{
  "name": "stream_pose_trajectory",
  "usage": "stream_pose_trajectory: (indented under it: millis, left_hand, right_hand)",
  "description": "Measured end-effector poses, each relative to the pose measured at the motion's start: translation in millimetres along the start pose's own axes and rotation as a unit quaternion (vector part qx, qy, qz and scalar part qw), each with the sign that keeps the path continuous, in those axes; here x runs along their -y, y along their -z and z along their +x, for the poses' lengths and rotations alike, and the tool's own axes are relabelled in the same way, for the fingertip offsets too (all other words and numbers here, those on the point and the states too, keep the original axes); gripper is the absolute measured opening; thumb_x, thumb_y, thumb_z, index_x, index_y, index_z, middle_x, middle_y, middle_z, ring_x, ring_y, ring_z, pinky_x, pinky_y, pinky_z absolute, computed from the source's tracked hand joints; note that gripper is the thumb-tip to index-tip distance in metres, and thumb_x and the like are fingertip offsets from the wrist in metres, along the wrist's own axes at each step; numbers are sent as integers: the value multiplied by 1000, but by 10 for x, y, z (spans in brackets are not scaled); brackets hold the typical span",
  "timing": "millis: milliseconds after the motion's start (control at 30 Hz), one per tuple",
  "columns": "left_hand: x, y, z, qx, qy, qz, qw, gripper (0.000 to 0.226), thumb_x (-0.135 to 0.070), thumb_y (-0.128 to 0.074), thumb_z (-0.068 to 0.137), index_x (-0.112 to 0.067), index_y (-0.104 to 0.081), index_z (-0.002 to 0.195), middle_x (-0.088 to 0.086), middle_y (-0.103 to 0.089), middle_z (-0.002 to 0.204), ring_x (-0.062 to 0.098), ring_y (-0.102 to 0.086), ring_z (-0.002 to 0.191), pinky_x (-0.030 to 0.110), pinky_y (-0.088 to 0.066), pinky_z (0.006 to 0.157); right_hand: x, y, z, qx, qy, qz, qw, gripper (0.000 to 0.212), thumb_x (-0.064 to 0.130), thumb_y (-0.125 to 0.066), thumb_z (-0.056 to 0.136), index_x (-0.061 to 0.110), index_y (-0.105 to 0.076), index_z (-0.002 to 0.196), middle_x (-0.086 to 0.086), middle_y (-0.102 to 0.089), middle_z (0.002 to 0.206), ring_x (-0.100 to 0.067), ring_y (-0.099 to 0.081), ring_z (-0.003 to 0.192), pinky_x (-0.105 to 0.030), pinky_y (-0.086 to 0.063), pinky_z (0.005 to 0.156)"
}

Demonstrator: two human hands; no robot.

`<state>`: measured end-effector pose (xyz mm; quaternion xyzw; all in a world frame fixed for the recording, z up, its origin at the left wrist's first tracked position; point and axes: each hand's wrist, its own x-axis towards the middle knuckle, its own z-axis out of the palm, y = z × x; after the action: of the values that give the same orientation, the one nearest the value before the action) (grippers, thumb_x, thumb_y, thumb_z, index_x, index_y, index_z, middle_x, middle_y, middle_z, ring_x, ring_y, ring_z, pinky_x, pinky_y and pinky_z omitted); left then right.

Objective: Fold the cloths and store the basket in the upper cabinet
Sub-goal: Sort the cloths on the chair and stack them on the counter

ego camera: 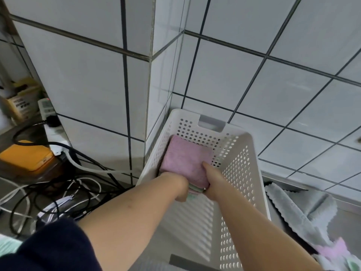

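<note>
A white perforated plastic basket stands against the tiled corner, its long side running toward me. Both my arms reach into it. A stack of folded cloths, pink on top with green and pale layers below, sits at the basket's far left end. My left hand grips the stack's near edge from the left. On the right, my right hand holds the same edge, thumb on the pink cloth. The fingers under the stack are hidden.
Grey, pink and green unfolded cloths lie on the counter right of the basket. To the left are tangled black and white cables, a power strip and an orange box. White tiled walls rise close behind.
</note>
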<state>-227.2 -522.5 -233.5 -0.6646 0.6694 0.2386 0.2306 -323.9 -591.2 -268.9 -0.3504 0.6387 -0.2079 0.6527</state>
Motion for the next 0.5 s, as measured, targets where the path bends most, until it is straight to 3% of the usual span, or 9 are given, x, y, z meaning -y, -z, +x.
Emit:
stream_pose_trajectory:
  millis: [33,133,167,300,500]
  left_hand:
    - [16,-11,32,-15,7,-21,1000,35,-30,-47,93,-10,-59,120,12,-58,124,30,-52,114,39,-40,98]
    - [33,-7,111,-48,26,-66,996,34,-30,-46,93,-11,-60,117,11,-59,123,30,-53,113,40,-41,100]
    - [37,-15,126,-48,28,-72,996,34,-30,-46,93,-12,-60,118,11,-59,123,30,-53,114,41,-41,101]
    - [54,-80,228,-5,22,-61,998,39,-33,-47,92,-15,-56,125,8,-54,131,29,-48,122,43,-36,107]
    - [-2,17,55,-6,5,-44,999,41,-37,-46,92,-13,-55,125,8,-54,129,31,-50,119,47,-39,104]
  right_hand:
    - [0,-7,9,3,5,1,1000,36,42,-57,88,13,-61,109,-8,-68,109,-27,-66,95,-41,-54,87]
    - [29,-38,24,12,16,3,1000,31,40,-55,90,11,-61,101,-13,-68,100,-26,-69,70,-31,-55,57]
    - [29,-48,34,12,15,-5,1000,35,41,-53,91,10,-60,104,-14,-68,102,-26,-69,72,-31,-54,58]
    - [-15,-82,19,-26,27,-124,992,55,50,-40,95,9,-48,130,-11,-51,137,-29,-49,122,-36,-38,96]
    - [97,-30,-170,-64,68,-152,984,61,46,-44,94,8,-36,140,-11,-42,143,-29,-43,126,-38,-36,99]
